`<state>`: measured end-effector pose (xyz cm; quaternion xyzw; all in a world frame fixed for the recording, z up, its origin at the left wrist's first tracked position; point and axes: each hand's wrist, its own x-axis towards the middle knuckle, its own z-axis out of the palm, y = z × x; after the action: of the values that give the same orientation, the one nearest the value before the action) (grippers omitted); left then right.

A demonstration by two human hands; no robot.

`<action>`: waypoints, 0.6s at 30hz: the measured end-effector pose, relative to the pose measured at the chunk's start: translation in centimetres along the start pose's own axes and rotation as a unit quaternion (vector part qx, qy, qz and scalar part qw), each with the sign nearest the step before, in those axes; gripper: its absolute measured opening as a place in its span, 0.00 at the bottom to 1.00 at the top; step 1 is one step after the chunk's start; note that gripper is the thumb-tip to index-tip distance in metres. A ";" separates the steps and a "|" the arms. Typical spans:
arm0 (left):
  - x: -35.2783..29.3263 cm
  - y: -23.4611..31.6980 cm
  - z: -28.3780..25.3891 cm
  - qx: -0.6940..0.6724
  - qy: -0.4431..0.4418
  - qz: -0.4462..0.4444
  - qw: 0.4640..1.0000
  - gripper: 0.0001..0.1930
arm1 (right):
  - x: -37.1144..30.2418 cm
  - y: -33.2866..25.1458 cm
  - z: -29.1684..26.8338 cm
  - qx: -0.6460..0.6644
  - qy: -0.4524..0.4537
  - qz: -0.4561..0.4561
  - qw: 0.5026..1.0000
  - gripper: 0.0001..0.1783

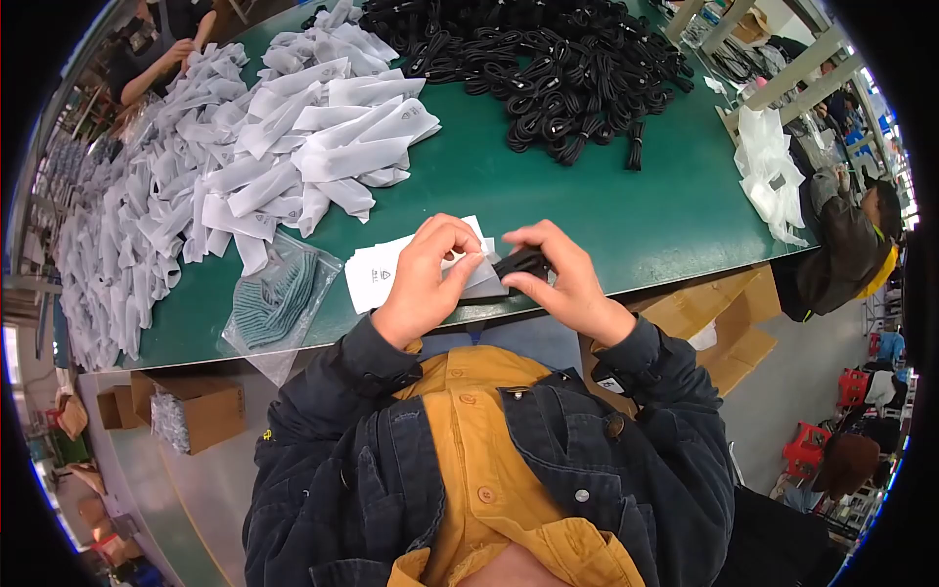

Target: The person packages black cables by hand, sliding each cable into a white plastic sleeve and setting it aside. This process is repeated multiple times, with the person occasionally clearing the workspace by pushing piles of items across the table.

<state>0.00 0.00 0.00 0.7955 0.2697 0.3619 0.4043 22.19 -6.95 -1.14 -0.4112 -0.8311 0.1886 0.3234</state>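
Note:
Near the table's front edge, my left hand (428, 281) pinches a small frosted plastic bag (481, 285) between thumb and fingers. My right hand (571, 281) grips a coiled black cable (521, 264), its end against the mouth of that bag. How far the cable reaches inside cannot be made out. Beneath and beside my left hand lies a fanned stack of flat white bags (370, 278) with small dark print. Left of the stack, a grey-green ribbed knit item (275, 301) rests in a clear plastic bag.
A big heap of frosted bags (323, 137) covers the green table's (460, 181) left side. Coiled black cables (577, 73) are piled at the back. Cardboard boxes (729, 313) stand below the front edge, and white plastic (770, 176) hangs at the right. Another person (161, 54) works at far left.

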 end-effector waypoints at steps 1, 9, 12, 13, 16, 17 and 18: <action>0.3 0.0 -0.2 -0.035 0.002 -0.014 0.999 0.03 | 0.2 -0.2 0.4 0.087 0.054 0.046 0.994 0.39; 3.1 1.8 -2.0 -0.301 0.031 -0.091 0.949 0.04 | 3.6 -2.4 -1.3 0.195 0.250 0.009 0.948 0.20; 5.4 -0.2 -6.2 -0.349 0.120 -0.083 0.926 0.06 | 4.5 -1.9 -2.7 0.127 0.227 0.003 0.966 0.17; 6.6 -0.9 -8.3 -0.268 0.197 -0.051 0.942 0.07 | 4.8 -0.6 -3.3 0.034 0.227 0.024 0.973 0.16; 6.7 -0.3 -9.6 -0.090 0.304 -0.009 0.948 0.08 | 4.4 5.5 -5.0 -0.188 0.214 0.165 0.944 0.16; 6.3 -0.4 -9.2 -0.004 0.328 0.003 0.945 0.08 | 3.7 8.0 -5.6 -0.189 0.214 0.170 0.943 0.16; 5.9 -0.6 -8.7 0.083 0.348 0.015 0.934 0.08 | 2.8 10.2 -6.1 -0.241 0.180 0.214 0.929 0.15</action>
<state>-3.53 8.45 5.20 0.6545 0.4109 0.5982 0.2120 30.86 1.68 -1.60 -0.6721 -0.6714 -0.0301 0.3106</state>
